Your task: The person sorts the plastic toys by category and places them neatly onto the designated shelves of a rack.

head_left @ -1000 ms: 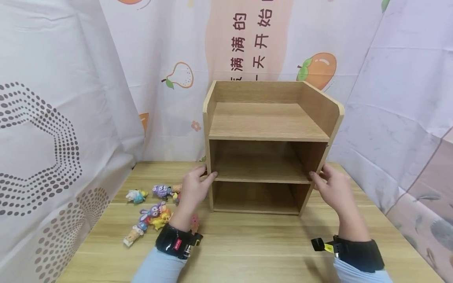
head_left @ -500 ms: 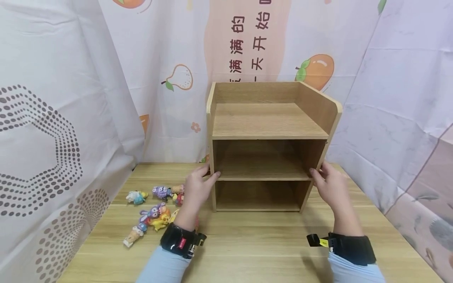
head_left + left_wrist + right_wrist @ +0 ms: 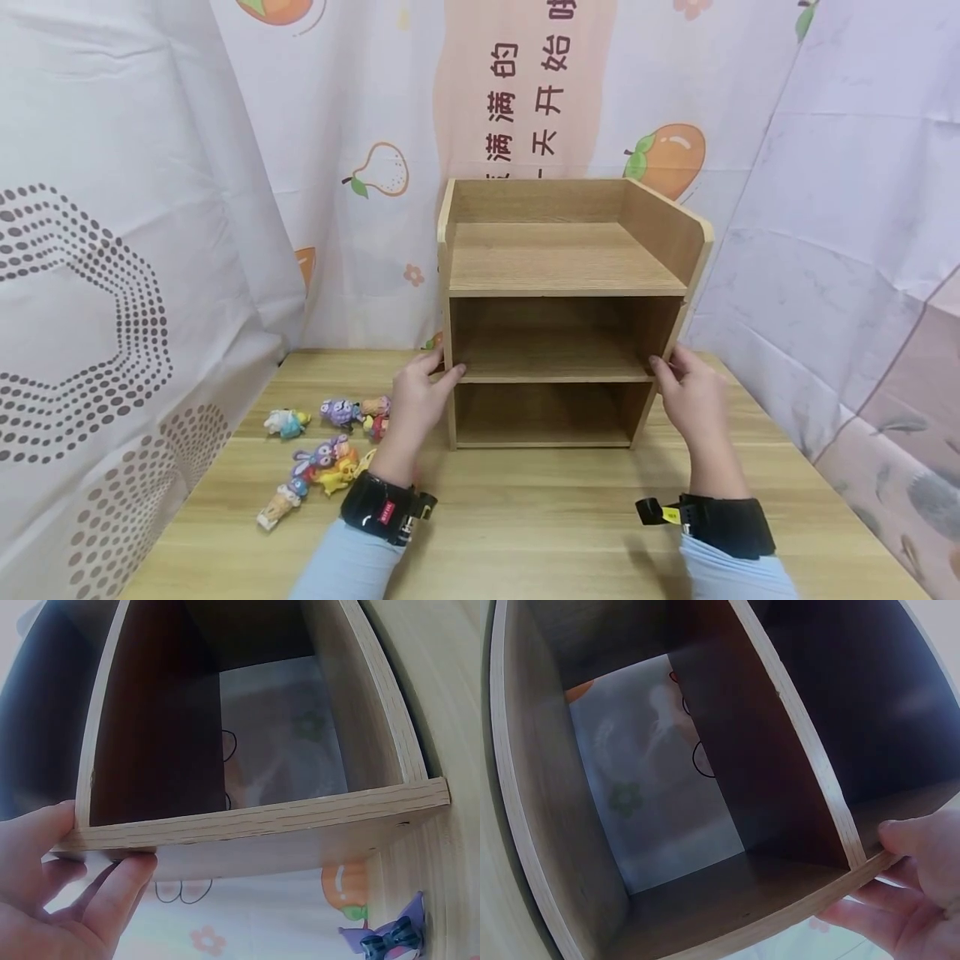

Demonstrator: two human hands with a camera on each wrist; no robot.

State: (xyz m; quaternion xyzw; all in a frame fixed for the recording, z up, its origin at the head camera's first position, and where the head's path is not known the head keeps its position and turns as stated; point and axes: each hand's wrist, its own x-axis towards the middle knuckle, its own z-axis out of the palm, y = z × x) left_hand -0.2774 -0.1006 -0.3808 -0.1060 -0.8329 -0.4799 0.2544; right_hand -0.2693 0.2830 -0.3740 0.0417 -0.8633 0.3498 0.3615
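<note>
shelf unit pushed back and squared up, both hands still clamped on its sides

the wooden shelf unit has slid away toward 12 o'clock on the tabletop over the last second and now faces the camera more squarely, so repositioning looks nearly done. the left hand grips its left panel, the right hand its right panel, thumbs at the middle shelf. the toy figures lie untouched at 9 o'clock.

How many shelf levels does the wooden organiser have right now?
3 on the light wooden shelf unit: the open top tray, the middle shelf at the level where both hands grip its sides, and the bottom compartment by the wooden table.
</note>
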